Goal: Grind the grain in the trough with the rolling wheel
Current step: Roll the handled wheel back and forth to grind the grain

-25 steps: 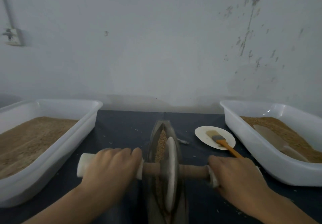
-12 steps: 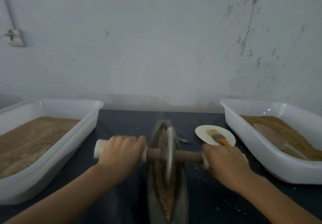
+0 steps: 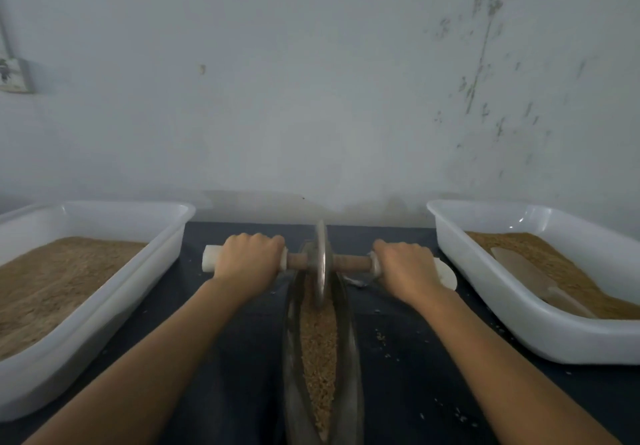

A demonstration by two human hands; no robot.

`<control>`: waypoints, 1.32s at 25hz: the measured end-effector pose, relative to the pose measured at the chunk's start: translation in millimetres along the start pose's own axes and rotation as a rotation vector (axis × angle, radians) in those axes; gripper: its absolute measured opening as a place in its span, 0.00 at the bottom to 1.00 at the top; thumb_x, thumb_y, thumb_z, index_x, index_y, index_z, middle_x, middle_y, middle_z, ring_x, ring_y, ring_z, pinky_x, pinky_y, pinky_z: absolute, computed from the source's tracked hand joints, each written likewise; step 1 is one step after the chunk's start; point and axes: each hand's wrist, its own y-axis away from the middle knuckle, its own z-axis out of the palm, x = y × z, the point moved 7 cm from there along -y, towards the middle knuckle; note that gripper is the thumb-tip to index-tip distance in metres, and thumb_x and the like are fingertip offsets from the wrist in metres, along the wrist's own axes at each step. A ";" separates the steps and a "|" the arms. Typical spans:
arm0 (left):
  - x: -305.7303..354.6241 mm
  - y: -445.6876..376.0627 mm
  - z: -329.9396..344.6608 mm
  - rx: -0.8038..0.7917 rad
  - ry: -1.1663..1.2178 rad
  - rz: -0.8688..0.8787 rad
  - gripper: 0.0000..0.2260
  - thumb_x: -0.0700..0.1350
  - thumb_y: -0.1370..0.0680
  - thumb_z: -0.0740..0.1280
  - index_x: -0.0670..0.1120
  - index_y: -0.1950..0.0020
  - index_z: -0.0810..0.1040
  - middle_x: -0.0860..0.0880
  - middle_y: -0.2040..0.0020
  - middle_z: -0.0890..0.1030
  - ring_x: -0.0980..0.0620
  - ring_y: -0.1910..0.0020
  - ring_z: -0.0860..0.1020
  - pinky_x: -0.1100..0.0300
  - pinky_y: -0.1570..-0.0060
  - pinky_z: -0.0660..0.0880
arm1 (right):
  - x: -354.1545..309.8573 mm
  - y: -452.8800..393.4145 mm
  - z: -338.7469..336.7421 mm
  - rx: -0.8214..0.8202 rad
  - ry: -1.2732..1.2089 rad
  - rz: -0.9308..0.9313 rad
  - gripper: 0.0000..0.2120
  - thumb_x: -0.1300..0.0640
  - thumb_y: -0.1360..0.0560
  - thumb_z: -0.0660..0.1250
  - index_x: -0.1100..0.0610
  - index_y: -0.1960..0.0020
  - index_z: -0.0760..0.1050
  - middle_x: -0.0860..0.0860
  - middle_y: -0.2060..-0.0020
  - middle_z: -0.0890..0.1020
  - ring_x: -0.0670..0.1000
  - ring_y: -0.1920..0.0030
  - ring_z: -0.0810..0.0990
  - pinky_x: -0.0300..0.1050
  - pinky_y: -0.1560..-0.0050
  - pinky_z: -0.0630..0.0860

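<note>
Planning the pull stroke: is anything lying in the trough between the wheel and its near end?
Nothing visible. The wheel sits at the far end of the trough; only loose grain lies along the channel towards the near end.

trough lies before me, between two tubs | wheel at its far end | my hands either side on axle

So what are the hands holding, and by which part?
The rolling wheel, by its axle: the left hand grips the white handle end, the right hand the opposite end.
</note>
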 end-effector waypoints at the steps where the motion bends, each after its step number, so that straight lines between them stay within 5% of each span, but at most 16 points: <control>1: 2.9 0.1 -2.1 0.007 -0.015 0.016 0.08 0.50 0.25 0.65 0.51 0.52 0.67 0.50 0.52 0.80 0.45 0.54 0.79 0.54 0.59 0.69 | 0.1 1.6 3.8 -0.027 -0.028 0.012 0.08 0.51 0.26 0.65 0.52 0.50 0.69 0.50 0.59 0.80 0.57 0.59 0.79 0.47 0.65 0.65; 5: 10.8 59.9 -10.5 0.055 0.023 0.140 0.15 0.50 0.30 0.70 0.54 0.56 0.62 0.53 0.57 0.79 0.50 0.59 0.79 0.57 0.64 0.65 | -0.3 71.8 -4.0 -0.046 -0.089 -0.106 0.09 0.50 0.32 0.68 0.46 0.57 0.67 0.47 0.68 0.73 0.48 0.69 0.73 0.42 0.70 0.62; 8: 12.6 110.0 -26.6 0.181 0.067 0.303 0.25 0.54 0.50 0.76 0.57 0.62 0.64 0.57 0.73 0.71 0.56 0.77 0.71 0.62 0.74 0.53 | -5.6 118.2 -29.1 0.051 -0.079 -0.261 0.20 0.48 0.44 0.74 0.44 0.63 0.62 0.43 0.76 0.67 0.43 0.79 0.64 0.36 0.81 0.58; 11: 7.1 90.2 -12.8 0.060 0.040 0.235 0.21 0.55 0.37 0.73 0.58 0.60 0.60 0.57 0.67 0.73 0.54 0.70 0.73 0.58 0.69 0.62 | -0.5 97.4 -13.7 -0.075 -0.007 -0.157 0.16 0.49 0.34 0.70 0.43 0.59 0.62 0.44 0.72 0.70 0.44 0.73 0.70 0.41 0.74 0.64; 14: 1.7 30.8 1.6 0.024 0.031 0.059 0.11 0.50 0.26 0.65 0.54 0.56 0.62 0.53 0.55 0.79 0.48 0.57 0.78 0.55 0.61 0.67 | -4.2 37.5 -10.3 -0.003 0.033 -0.036 0.09 0.52 0.28 0.67 0.49 0.54 0.66 0.47 0.65 0.76 0.51 0.64 0.77 0.45 0.68 0.63; 19: -3.3 20.2 9.7 0.002 0.121 -0.009 0.10 0.50 0.25 0.65 0.54 0.56 0.63 0.52 0.55 0.78 0.50 0.61 0.74 0.56 0.60 0.66 | -7.4 20.2 -13.2 0.011 0.054 -0.042 0.09 0.55 0.27 0.67 0.52 0.49 0.69 0.49 0.58 0.80 0.52 0.61 0.79 0.46 0.67 0.68; 21: -2.7 57.2 10.7 -0.015 0.174 0.023 0.11 0.53 0.25 0.65 0.57 0.56 0.61 0.55 0.57 0.76 0.54 0.61 0.73 0.58 0.59 0.68 | -14.9 58.2 -24.2 0.079 0.052 -0.154 0.13 0.56 0.34 0.72 0.52 0.53 0.71 0.48 0.65 0.78 0.50 0.67 0.76 0.46 0.69 0.71; 24: -3.9 105.3 7.6 -0.048 0.215 0.086 0.14 0.58 0.30 0.64 0.62 0.57 0.57 0.60 0.64 0.69 0.60 0.66 0.68 0.60 0.64 0.65 | -23.1 103.4 -49.2 0.159 -0.032 -0.264 0.23 0.59 0.57 0.78 0.52 0.67 0.71 0.48 0.77 0.72 0.48 0.80 0.70 0.40 0.79 0.58; 25: -4.7 110.6 7.4 -0.058 0.196 0.109 0.14 0.59 0.32 0.63 0.62 0.58 0.56 0.61 0.66 0.66 0.60 0.68 0.66 0.59 0.66 0.62 | -20.6 105.3 -49.9 0.117 -0.035 -0.248 0.23 0.59 0.57 0.78 0.51 0.67 0.70 0.48 0.77 0.73 0.48 0.79 0.70 0.40 0.79 0.56; 28: -2.9 85.3 5.4 -0.081 0.151 0.096 0.14 0.57 0.29 0.65 0.60 0.58 0.58 0.59 0.65 0.67 0.58 0.67 0.66 0.58 0.64 0.62 | -12.3 77.6 -27.8 -0.077 0.043 -0.159 0.14 0.54 0.33 0.72 0.47 0.54 0.68 0.47 0.63 0.79 0.48 0.66 0.75 0.41 0.71 0.60; 33: -7.5 9.0 12.4 -0.070 0.202 -0.039 0.08 0.52 0.25 0.64 0.55 0.58 0.65 0.55 0.61 0.73 0.54 0.65 0.71 0.58 0.62 0.66 | -11.8 0.9 -24.7 0.079 0.078 -0.041 0.06 0.53 0.24 0.64 0.52 0.49 0.69 0.49 0.56 0.81 0.53 0.57 0.80 0.44 0.66 0.63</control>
